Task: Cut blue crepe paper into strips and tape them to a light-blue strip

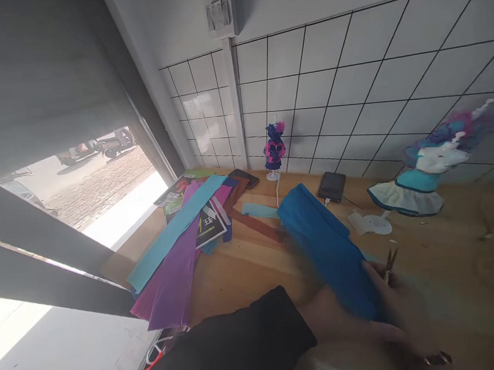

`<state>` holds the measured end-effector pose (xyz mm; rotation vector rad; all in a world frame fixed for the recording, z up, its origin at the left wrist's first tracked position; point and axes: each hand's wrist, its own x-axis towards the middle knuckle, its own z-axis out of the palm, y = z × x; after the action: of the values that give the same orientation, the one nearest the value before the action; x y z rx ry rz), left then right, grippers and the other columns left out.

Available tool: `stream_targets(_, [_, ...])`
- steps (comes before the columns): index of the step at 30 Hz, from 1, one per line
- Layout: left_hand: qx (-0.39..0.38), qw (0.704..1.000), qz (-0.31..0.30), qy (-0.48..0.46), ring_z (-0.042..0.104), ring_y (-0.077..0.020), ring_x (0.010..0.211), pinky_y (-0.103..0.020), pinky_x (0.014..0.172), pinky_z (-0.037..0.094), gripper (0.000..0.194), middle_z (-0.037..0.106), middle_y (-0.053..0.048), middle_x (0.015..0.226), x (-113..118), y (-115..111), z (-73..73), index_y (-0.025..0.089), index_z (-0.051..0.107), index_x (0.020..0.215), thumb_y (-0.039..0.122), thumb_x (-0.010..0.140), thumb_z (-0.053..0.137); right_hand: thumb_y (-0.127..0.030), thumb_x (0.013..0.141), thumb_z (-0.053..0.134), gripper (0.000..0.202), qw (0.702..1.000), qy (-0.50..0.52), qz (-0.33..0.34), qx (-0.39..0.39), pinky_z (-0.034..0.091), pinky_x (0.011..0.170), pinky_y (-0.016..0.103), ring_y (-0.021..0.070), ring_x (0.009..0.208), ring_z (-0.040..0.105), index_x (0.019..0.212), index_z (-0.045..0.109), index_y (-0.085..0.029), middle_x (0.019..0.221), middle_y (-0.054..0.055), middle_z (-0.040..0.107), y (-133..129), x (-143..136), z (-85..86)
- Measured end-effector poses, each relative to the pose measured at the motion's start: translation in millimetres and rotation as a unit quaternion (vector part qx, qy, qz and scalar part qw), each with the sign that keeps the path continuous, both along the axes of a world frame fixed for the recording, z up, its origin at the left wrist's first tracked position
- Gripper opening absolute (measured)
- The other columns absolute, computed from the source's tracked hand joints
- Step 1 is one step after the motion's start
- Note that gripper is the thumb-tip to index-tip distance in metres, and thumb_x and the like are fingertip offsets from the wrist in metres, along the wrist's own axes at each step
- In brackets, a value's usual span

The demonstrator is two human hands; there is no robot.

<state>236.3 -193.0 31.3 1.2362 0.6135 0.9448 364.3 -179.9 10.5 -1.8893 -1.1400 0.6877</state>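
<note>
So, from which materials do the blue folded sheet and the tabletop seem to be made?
Blue folded sheet: probably matte crepe paper, possibly thin cloth; soft folds, no shine. Tabletop: apparently smooth wood or wood-look laminate, showing grain-like bands.

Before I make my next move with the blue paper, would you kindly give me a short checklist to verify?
1. Blue paper in hand: ok, the right hand has its thumb against it.
2. Left hand grip: cannot tell, it is blurred and partly hidden.
3. Scissors blades closed: not ok, the tips stand slightly apart above the right hand.
4. Phone with the cable plugged in clear of the blue paper: ok, there is a gap between them.
5. Purple strips fully on the table: not ok, their near ends appear to overhang its edge.
</note>
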Motion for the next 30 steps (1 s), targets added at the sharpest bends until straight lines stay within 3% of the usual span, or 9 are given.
stream_targets(2, [0.008,0.998,0.011,-0.068,0.046,-0.0237,0.119,-0.041,0.104,0.033,0.061,0.050,-0.008,0.129,-1,-3,-8.1,0.019,0.047,0.126,0.030,0.069,0.067,-0.055,0.065,0.058,0.043,0.997,0.070,0.010,-0.026,0.044,0.055,0.032,0.0246,0.066,0.060,0.078,0.064,-0.015,0.070,0.009,0.067,1,-3,1.9])
stream_targets(5, [-0.134,0.976,0.168,-0.041,0.048,-0.0260,0.116,-0.041,0.104,0.032,0.048,0.056,-0.011,0.121,-3,6,-25.3,0.015,0.056,0.114,0.041,0.073,0.061,-0.051,0.063,0.061,0.041,0.992,0.117,0.050,0.024,0.044,0.069,0.032,0.0234,0.078,0.059,0.079,0.065,-0.014,0.080,0.007,0.067,3,-5,1.0])
stream_targets(7, [-0.221,0.950,0.221,-0.032,0.047,-0.0262,0.117,-0.038,0.104,0.032,0.045,0.056,-0.011,0.121,-4,18,-33.7,0.015,0.059,0.109,0.042,0.073,0.062,-0.050,0.065,0.062,0.040,0.987,0.142,0.066,0.039,0.043,0.069,0.031,0.0213,0.077,0.057,0.082,0.066,-0.014,0.080,0.007,0.067,4,-5,-2.2])
stream_targets(15, [-0.325,0.902,0.246,-0.141,0.057,-0.0249,0.104,-0.039,0.088,0.047,0.033,0.061,-0.009,0.114,-10,43,-37.5,0.018,0.057,0.107,0.029,0.076,0.060,-0.047,0.065,0.064,0.043,0.974,0.211,0.077,0.037,0.028,0.040,0.022,0.0066,0.044,0.038,0.093,0.063,-0.015,0.072,0.002,0.062,4,-3,-16.6])
stream_targets(18, [-0.338,0.898,0.204,-0.193,0.057,-0.0249,0.104,-0.041,0.086,0.048,0.037,0.058,-0.010,0.119,-11,43,-39.0,0.018,0.053,0.113,0.029,0.078,0.056,-0.047,0.064,0.065,0.043,0.972,0.220,0.056,0.051,0.028,0.039,0.022,0.0062,0.042,0.037,0.092,0.063,-0.014,0.069,0.002,0.060,4,-3,-17.6])
stream_targets(21, [-0.318,0.916,0.092,-0.227,0.055,-0.0267,0.107,-0.044,0.089,0.045,0.042,0.057,-0.012,0.120,-11,39,-37.8,0.016,0.054,0.113,0.042,0.081,0.050,-0.047,0.064,0.064,0.043,0.974,0.211,0.042,0.066,0.032,0.040,0.023,0.0086,0.044,0.042,0.092,0.064,-0.014,0.068,0.003,0.061,6,-2,-17.7])
stream_targets(23, [-0.264,0.942,0.016,-0.208,0.052,-0.0278,0.111,-0.044,0.093,0.042,0.046,0.056,-0.012,0.122,-9,33,-35.8,0.017,0.056,0.113,0.047,0.079,0.053,-0.046,0.065,0.064,0.042,0.976,0.202,0.034,0.078,0.037,0.044,0.024,0.0117,0.050,0.049,0.092,0.065,-0.014,0.069,0.004,0.063,6,-2,-17.9])
stream_targets(26, [-0.167,0.977,-0.066,-0.118,0.048,-0.0289,0.116,-0.041,0.097,0.039,0.047,0.057,-0.010,0.121,-3,26,-33.8,0.017,0.060,0.109,0.034,0.066,0.071,-0.044,0.065,0.064,0.038,0.976,0.198,0.035,0.084,0.044,0.055,0.027,0.0158,0.062,0.057,0.090,0.065,-0.014,0.073,0.005,0.065,7,-2,-18.2])
stream_targets(30, [-0.150,0.987,-0.050,-0.019,0.050,-0.0292,0.113,-0.042,0.100,0.035,0.044,0.063,-0.010,0.112,1,22,-35.2,0.015,0.065,0.100,0.035,0.062,0.073,-0.042,0.065,0.065,0.037,0.974,0.207,0.056,0.077,0.046,0.063,0.028,0.0171,0.068,0.059,0.090,0.064,-0.015,0.073,0.004,0.065,6,-4,-16.6])
